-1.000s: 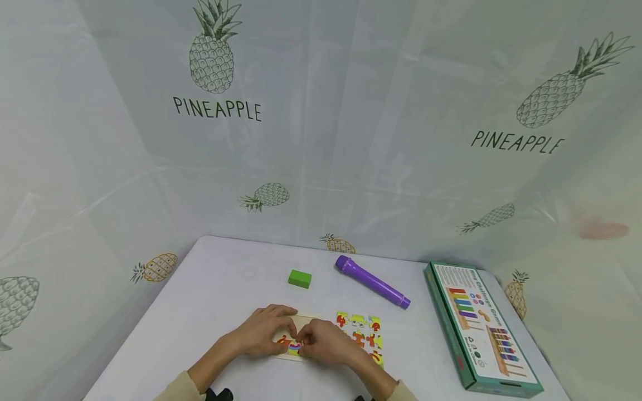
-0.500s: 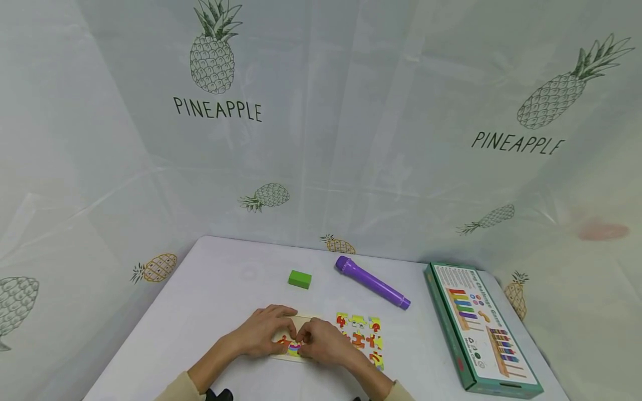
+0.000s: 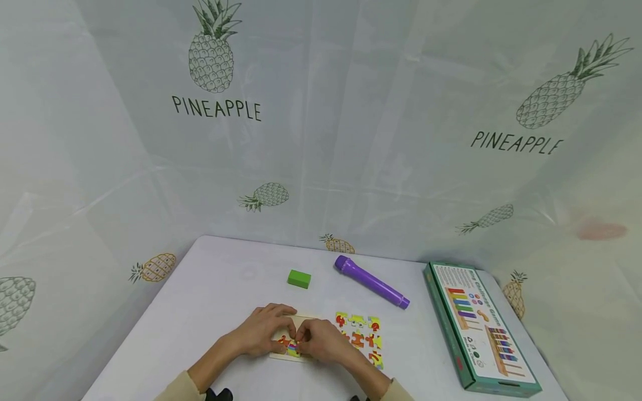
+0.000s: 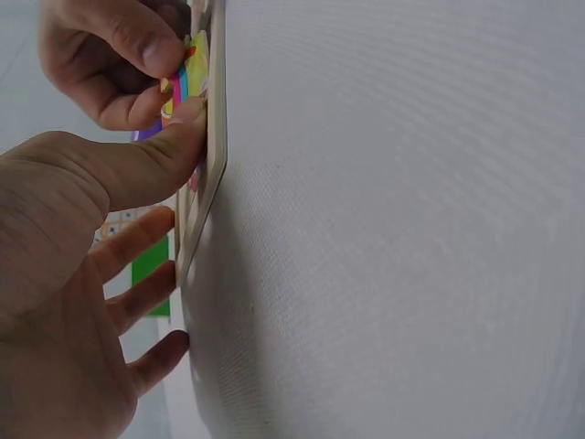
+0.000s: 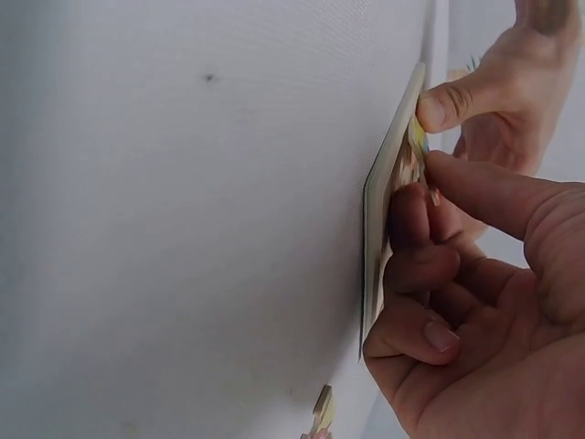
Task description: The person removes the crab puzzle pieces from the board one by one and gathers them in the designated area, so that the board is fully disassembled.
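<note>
A shallow wooden puzzle board lies on the table between both hands, with red, yellow and rainbow-coloured pieces in its near part. My left hand rests over the board's left side; its thumb presses on the pieces, and the other fingers stretch along the far edge. Between thumb and fingertips my right hand pinches a colourful puzzle piece, which stands tilted at the board's surface in the left wrist view. Right beside that hand, several loose puzzle pieces lie in rows, partly covered by the wrist.
Beyond the hands sit a green block and a purple microphone-shaped tube. A green-edged game box lies along the table's right side. A pineapple-print curtain hangs behind the white table.
Both hands stay at the board with almost the same grip. The right fingers shift very slightly at the piece; the surrounding things have not moved.
</note>
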Demonstrator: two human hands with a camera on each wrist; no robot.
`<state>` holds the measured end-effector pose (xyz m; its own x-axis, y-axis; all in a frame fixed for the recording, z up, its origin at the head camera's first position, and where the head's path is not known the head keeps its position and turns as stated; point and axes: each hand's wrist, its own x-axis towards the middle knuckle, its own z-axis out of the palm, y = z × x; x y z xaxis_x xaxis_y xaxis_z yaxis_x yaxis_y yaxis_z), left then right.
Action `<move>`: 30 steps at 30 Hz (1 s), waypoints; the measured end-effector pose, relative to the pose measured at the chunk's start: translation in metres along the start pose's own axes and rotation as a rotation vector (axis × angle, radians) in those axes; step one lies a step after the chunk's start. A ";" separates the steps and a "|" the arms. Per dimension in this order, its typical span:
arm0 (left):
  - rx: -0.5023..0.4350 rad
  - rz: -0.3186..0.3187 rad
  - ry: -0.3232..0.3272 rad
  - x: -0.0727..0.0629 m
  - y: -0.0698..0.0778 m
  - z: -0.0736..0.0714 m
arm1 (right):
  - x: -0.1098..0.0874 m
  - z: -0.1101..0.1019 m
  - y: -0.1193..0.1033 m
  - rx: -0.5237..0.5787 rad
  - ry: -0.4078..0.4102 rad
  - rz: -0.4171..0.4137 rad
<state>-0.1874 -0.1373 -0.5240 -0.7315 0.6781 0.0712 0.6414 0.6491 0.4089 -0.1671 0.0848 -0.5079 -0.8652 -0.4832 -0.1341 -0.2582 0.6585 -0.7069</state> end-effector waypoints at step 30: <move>-0.008 0.006 -0.006 -0.002 0.001 -0.001 | -0.070 -0.084 0.066 0.024 -0.128 0.043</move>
<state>-0.1858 -0.1380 -0.5230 -0.7260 0.6843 0.0682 0.6443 0.6422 0.4153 -0.1599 0.2101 -0.4867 -0.8128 -0.5255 -0.2514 -0.2102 0.6671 -0.7147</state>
